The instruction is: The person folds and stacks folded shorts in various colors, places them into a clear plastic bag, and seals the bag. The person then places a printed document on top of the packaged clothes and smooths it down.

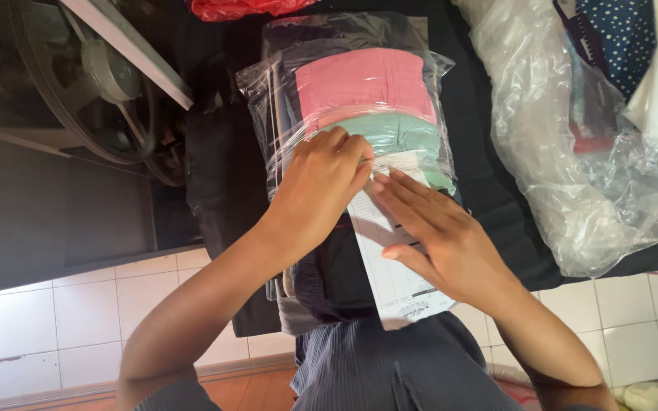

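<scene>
A clear plastic bag (348, 91) of folded clothes lies on a dark cloth-covered surface (489, 175), near the middle of its near edge. Inside it a pink piece (367, 80) sits above a mint-green piece (397, 133), with darker cloth behind them. A white printed paper sheet (394, 262) lies over the near end of the bag and runs past the surface's near edge, above the person's lap.

The left hand (317, 190) rests curled on the bag with its fingertips at the sheet's top edge; whether it pinches the plastic or only presses on it cannot be told. The right hand (439, 236) lies flat and open, fingers together, pressing the sheet down. The two hands sit just beside each other, nearly touching at the fingertips.

Toward the surface's right edge lies a large crumpled clear plastic bag (595, 167) holding a dark blue dotted fabric (622, 38). At the far edge a red plastic bag (237, 7) shows in part. Left of the surface stands a dark machine with a spoked wheel (108, 84). Below the near edge is a white tiled floor (62, 320), open on both sides of the person's grey ribbed garment (390, 365).
</scene>
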